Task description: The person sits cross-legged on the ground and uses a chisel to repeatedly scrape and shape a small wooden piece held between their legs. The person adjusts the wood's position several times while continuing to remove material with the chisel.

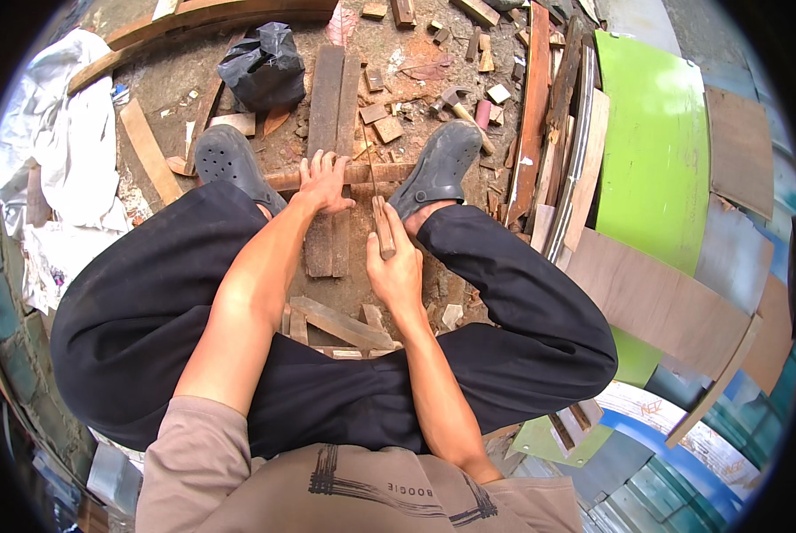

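A reddish-brown wooden strip (380, 172) lies crosswise over two dark planks (325, 98) on the ground between my feet. My left hand (325, 184) presses down on this strip with its fingers spread. Close by on the right, my right hand (396, 271) is closed round the wooden handle of a handsaw (383, 227). Its thin blade points away from me and shows nearly edge-on, crossing the strip to the right of my left hand. Whether the teeth are in the wood I cannot tell. My grey clogs flank the strip's two ends.
A hammer (448, 99) and several wood offcuts (387, 129) lie beyond my right foot. A black plastic bag (265, 67) stands at the far left, near white cloth (56, 133). Long boards and a green panel (651, 151) line the right side.
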`<state>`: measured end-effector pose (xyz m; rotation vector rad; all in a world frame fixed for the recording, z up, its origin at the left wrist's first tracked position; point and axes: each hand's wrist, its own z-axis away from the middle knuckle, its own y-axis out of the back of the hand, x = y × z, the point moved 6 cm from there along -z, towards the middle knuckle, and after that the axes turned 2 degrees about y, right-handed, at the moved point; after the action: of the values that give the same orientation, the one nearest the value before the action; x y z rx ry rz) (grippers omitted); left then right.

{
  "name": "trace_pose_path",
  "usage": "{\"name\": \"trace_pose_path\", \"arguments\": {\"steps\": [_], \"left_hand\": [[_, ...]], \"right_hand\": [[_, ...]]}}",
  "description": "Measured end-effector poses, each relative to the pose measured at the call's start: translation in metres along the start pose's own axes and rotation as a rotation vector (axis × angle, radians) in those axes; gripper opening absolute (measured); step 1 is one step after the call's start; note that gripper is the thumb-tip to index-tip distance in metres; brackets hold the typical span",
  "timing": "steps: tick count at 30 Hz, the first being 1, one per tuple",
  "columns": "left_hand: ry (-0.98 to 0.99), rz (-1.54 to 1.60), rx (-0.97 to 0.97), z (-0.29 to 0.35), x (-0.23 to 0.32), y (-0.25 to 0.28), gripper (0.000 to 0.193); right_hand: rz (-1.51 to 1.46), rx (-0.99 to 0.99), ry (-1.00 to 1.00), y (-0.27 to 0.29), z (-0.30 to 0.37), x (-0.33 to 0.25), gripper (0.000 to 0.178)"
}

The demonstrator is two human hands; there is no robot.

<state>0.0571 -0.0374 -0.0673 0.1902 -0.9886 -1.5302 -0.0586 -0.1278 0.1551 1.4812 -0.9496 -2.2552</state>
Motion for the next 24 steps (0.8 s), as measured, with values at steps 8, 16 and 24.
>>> {"name": "trace_pose_path", "arguments": {"steps": [8,16,24], "left_hand": [[0.023,0.005,-0.025,0.009,-0.008,0.001,0.111],[0.006,-0.005,-0.049,0.003,0.000,0.003,0.112],[0.031,0.004,-0.031,0.008,-0.005,0.007,0.112]], "right_hand": [[-0.041,-0.119,-0.016,0.052,0.098,-0.042,0.060],[-0.043,-0.041,-0.050,0.013,0.021,-0.006,0.057],[0.009,-0.081,-0.043,0.023,0.039,-0.020,0.058]]}}
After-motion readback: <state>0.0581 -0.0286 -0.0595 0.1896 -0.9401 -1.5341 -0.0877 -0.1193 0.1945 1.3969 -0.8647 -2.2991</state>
